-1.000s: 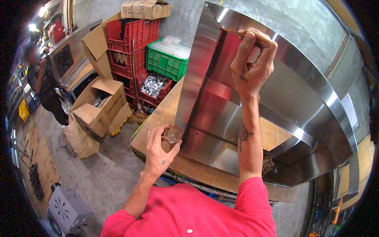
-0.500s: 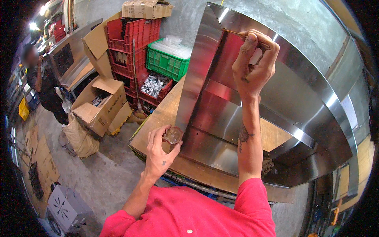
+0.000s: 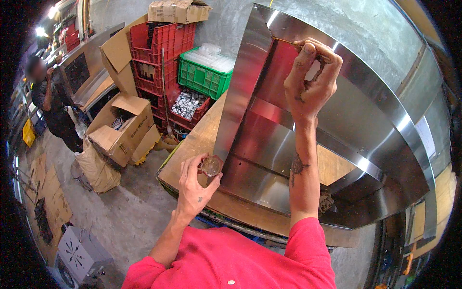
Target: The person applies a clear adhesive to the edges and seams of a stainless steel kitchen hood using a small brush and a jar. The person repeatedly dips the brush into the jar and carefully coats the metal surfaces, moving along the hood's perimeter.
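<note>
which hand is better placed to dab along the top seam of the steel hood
Right. The right hand is already raised at the upper corner of the steel hood, holding a thin brush tipped at the seam. The left hand is low, holding a small cup.

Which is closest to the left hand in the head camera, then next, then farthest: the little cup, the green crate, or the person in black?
1. Little cup: held in the left hand.
2. Green crate: up behind the bench.
3. Person in black: far off at left.
</note>
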The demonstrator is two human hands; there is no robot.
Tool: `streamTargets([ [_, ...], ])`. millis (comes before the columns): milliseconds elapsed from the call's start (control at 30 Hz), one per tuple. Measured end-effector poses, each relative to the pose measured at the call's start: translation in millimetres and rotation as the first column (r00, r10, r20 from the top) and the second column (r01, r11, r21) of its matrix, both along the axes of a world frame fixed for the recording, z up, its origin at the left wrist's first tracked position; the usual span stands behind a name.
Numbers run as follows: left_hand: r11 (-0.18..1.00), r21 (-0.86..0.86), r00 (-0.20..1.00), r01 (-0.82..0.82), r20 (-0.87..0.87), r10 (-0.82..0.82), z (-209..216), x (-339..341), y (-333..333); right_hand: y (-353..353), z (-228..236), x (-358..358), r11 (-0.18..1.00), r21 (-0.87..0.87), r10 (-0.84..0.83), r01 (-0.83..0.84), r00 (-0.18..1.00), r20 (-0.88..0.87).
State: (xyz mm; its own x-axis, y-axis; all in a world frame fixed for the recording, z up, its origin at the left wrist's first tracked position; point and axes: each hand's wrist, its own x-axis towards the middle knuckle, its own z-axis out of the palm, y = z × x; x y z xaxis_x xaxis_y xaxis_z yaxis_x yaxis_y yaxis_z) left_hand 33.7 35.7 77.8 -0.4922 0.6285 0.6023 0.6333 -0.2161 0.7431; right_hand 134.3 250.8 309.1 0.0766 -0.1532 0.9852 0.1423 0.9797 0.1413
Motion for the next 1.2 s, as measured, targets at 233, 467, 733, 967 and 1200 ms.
streamTargets([
  [233,0.999,0.013,0.998,-0.047,-0.032,0.048,12,-8,-2,-52,-29,12,0.924,-0.288,0.285,-0.252,0.956,0.078],
  [467,0.991,0.122,0.986,-0.048,-0.152,0.067,17,-6,-2,-110,-121,53,0.934,-0.350,0.289,-0.068,0.718,0.633],
  [733,0.990,0.143,0.989,-0.004,-0.147,0.025,9,1,2,-111,-145,48,0.964,-0.264,0.182,0.032,0.645,0.743],
  [967,0.993,0.114,0.997,-0.036,-0.069,0.044,13,-1,9,-89,-104,46,0.952,-0.282,0.241,-0.117,0.854,0.460],
  [1200,0.997,0.075,0.999,-0.004,-0.042,0.007,19,-2,13,-38,-2,14,0.985,-0.144,0.102,-0.093,0.993,0.056],
])
